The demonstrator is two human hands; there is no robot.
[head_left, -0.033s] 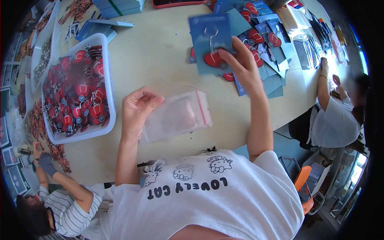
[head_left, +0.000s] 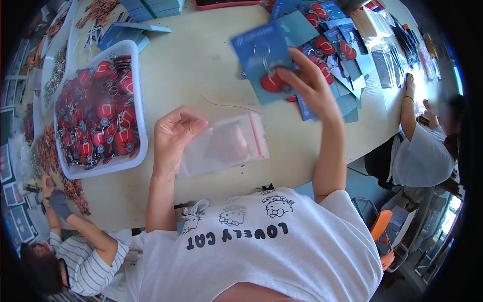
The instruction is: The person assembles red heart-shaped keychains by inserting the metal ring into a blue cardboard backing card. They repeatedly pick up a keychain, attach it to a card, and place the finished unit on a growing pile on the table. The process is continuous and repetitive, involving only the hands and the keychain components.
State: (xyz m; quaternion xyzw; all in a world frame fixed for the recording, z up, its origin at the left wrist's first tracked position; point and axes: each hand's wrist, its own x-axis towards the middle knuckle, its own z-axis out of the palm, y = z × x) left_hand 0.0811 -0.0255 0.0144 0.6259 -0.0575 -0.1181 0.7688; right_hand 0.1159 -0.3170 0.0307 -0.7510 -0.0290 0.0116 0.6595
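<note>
My right hand (head_left: 314,90) grips a blue card (head_left: 259,43) with a red keychain (head_left: 273,82) on its front, thumb over the keychain. The card is tilted above the table, near a loose pile of similar cards. A clear plastic zip bag (head_left: 221,148) with a red strip along its right end lies in front of me. My left hand (head_left: 176,128) is closed at the bag's left side, thumb and fingers pinched together on it. A thin red strand (head_left: 229,104) curves just beyond the bag.
A white bin (head_left: 141,110) full of red keychains (head_left: 103,121) stands left. Carded keychains (head_left: 324,45) pile up at far right, and stacked blue cards (head_left: 151,10) sit at the back. Co-workers sit left and right, one's hand (head_left: 410,83) on the table. Orange chair (head_left: 381,225) stands right.
The card in my right hand has tilted, its top swinging left, and shifted slightly nearer to me. The red strand beyond the bag shows more clearly. My left hand has barely moved.
</note>
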